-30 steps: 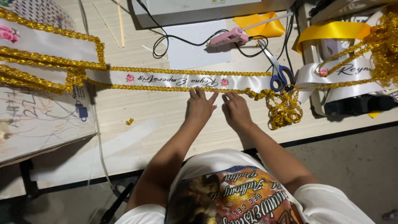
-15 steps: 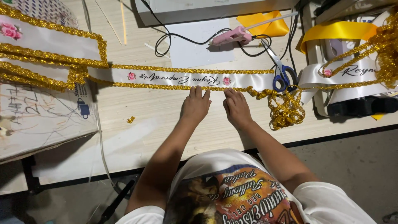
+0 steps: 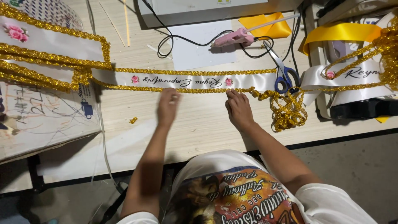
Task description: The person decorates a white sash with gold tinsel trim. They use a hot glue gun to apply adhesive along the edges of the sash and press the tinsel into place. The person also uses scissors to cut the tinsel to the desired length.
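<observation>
Sashes fill the far left of the pale wooden worktable (image 3: 199, 132): two white satin lengths edged in gold glitter braid lie there, the upper white sash (image 3: 45, 39) carrying a pink fabric flower. From them one long white satin sash (image 3: 182, 81) with black script and two pink rosettes runs across the middle of the table. The left hand (image 3: 168, 107), blurred, lies flat with its fingertips on the gold braid trim (image 3: 195, 90) along the sash's near edge; it grips nothing. The right hand (image 3: 238, 108) presses its fingertips on the same trim further right, fingers extended, not clenched. The step looks like pressing the braid down onto the sash edge; the next stretch, I judge, needs the loose braid fed straight and held flat. Right of the hands lies one heap of loose gold braid (image 3: 288, 112), one pair of blue-handled scissors (image 3: 284, 70), and one pink glue gun (image 3: 234, 37) behind.
</observation>
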